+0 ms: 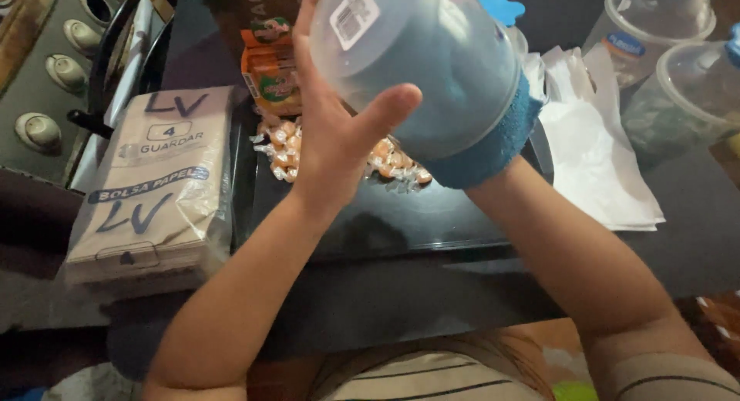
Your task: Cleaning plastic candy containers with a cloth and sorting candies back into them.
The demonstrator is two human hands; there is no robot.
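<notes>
Left hand [327, 131] on plastic jar [420, 58]

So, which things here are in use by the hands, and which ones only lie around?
In use:
- clear plastic container, held by the left hand
- blue cloth, pushed inside it over the right hand, which is hidden

Lying about:
- wrapped orange candies
- pack of paper bags
- white plastic bags
- other clear containers
</notes>
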